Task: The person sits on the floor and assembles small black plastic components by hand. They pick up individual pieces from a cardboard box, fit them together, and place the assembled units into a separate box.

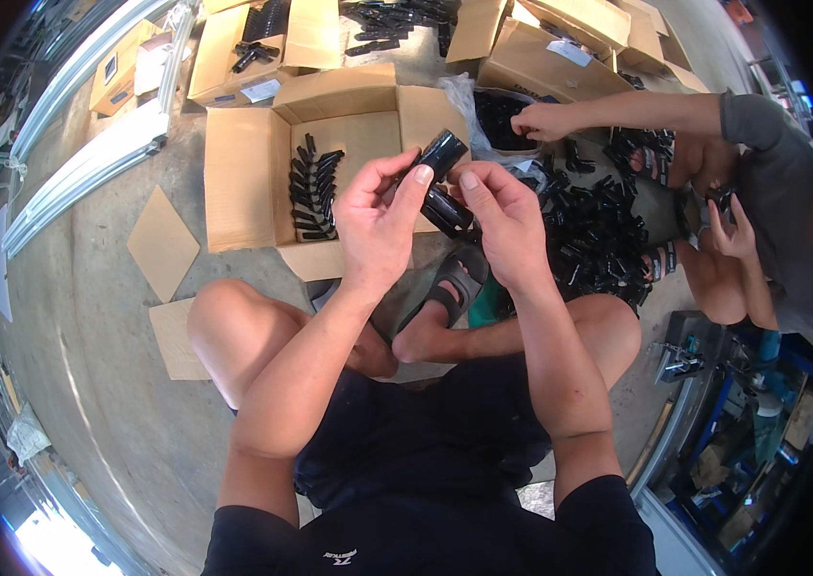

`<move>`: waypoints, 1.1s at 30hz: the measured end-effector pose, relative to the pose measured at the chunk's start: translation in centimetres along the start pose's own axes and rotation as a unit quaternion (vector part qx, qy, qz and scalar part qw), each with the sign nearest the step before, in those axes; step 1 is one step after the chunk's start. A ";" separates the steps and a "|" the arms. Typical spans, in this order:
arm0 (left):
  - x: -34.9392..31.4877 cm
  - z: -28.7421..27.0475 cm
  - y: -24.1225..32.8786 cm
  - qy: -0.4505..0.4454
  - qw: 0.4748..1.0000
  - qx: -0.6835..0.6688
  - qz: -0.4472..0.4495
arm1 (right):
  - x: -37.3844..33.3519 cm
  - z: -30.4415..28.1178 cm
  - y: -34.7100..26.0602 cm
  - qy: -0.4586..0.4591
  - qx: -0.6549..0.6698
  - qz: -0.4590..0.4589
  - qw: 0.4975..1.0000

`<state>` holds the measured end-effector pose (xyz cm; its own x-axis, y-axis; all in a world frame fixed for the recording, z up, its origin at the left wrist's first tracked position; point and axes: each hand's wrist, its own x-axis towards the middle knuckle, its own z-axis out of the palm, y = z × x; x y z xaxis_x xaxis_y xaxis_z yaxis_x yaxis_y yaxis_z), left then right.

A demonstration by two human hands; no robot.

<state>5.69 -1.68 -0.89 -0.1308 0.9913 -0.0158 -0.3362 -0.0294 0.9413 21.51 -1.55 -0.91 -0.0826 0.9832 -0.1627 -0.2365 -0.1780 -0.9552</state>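
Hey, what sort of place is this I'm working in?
Probably a workshop or small warehouse: a bare, concrete-looking floor, several open cardboard boxes, and loose black parts heaped on the ground.

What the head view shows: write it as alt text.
A seated person's hands hold black tubing near an open box with black parts lined up inside. At right, a co-worker reaches out beside a loose black heap.
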 end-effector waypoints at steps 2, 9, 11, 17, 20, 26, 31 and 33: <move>0.3 -0.2 -0.1 0.014 1.000 -0.010 -0.008 | -0.3 0.1 -0.2 0.036 0.003 0.000 0.999; 1.5 -1.7 0.5 0.051 0.974 -0.071 -0.208 | -1.4 0.8 -3.9 -0.117 -0.426 -0.223 0.869; 1.5 -1.7 0.2 0.044 0.969 -0.051 -0.238 | -1.1 0.5 -3.4 -0.155 -0.461 -0.252 0.837; 1.5 -2.2 1.5 -0.070 0.967 0.110 -0.217 | -0.9 -0.8 -3.5 -0.134 -0.405 -0.259 0.866; 1.4 -1.7 2.2 -0.146 0.977 0.127 -0.094 | -1.2 -2.7 -2.8 -0.111 -0.229 -0.112 0.961; 1.0 -1.4 3.7 -0.252 0.938 0.230 0.057 | -1.1 -3.6 -3.4 -0.126 -0.144 -0.125 0.974; 1.1 -1.7 3.3 -0.273 0.920 0.268 0.085 | -1.3 -3.2 -3.8 -0.122 -0.219 -0.149 0.957; 1.0 -1.8 3.6 -0.277 0.912 0.284 0.101 | -1.2 -3.2 -3.9 -0.130 -0.226 -0.142 0.955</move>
<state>2.71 -0.99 1.89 0.4074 0.8906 0.2019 0.2010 -0.3031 0.9315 25.62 -1.95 2.24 -0.3279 0.9358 0.1297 0.1522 0.1878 -0.9703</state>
